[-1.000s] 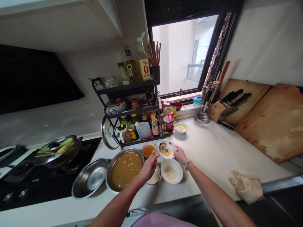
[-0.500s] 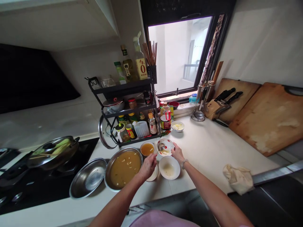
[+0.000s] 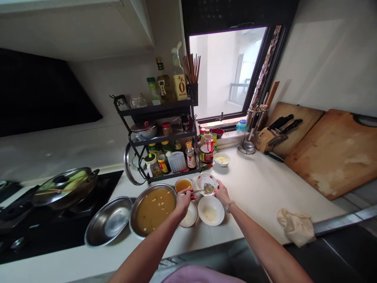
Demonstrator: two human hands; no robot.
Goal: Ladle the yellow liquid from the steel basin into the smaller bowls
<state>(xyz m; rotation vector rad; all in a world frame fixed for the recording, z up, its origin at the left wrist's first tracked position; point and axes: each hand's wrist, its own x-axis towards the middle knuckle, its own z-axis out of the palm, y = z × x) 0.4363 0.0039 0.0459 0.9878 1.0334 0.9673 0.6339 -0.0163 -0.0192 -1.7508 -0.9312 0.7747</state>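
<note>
My left hand [image 3: 184,200] is closed around the handle of a metal spoon [image 3: 208,188], whose bowl is over a small white bowl with red dots [image 3: 203,179]. The spoon seems to carry some liquid. On that bowl's right rim, my right hand [image 3: 222,193] grips with thumb and fingers. Just below stands a white bowl [image 3: 216,221] with a little cloudy liquid. A smaller pale bowl [image 3: 188,225] is partly hidden by my left hand. Behind that hand is a bowl of orange-brown liquid [image 3: 183,184]. A large steel basin [image 3: 133,220] of brown broth with pale bits sits left.
An oval steel basin [image 3: 97,232] lies beside the stove, where a lidded pan [image 3: 63,188] stands. A black rack [image 3: 165,138] of bottles and jars is behind. Further right are a small bowl [image 3: 222,164], a knife block [image 3: 263,139], cutting boards [image 3: 332,153] and a cloth [image 3: 296,226].
The spoon has come up from inside the dotted bowl and now lies nearly level over its right part. My left hand has turned; my right hand keeps its hold on the rim.
</note>
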